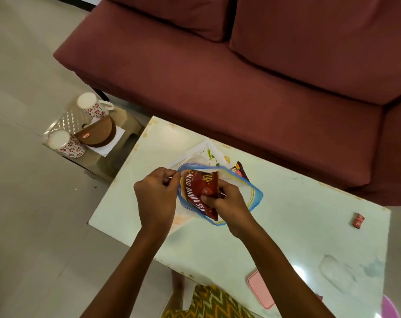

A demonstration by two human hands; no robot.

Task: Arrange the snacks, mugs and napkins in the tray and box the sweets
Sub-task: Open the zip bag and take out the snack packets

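Over the table [286,237], our left hand [157,196] pinches the zip bag [245,191] mouth wide so our right hand [227,205], gripping the red snack packet [198,189], can work it through.

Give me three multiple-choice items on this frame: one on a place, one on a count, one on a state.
1. Where do the white mugs with red flower print stand?
A. On the silver tray on the low stool
B. On the maroon sofa
C. On the white table

2. How many such mugs show?
A. One
B. Two
C. Four

3. What is the right hand doing?
A. Resting flat on the table
B. Gripping the red snack packet at the bag's mouth
C. Holding a mug

Answers: 1 A, both mugs stand on the silver tray. 2 B, only two appear. 3 B, the right hand pinches the red snack packet while the left hand holds the clear blue-rimmed zip bag open.
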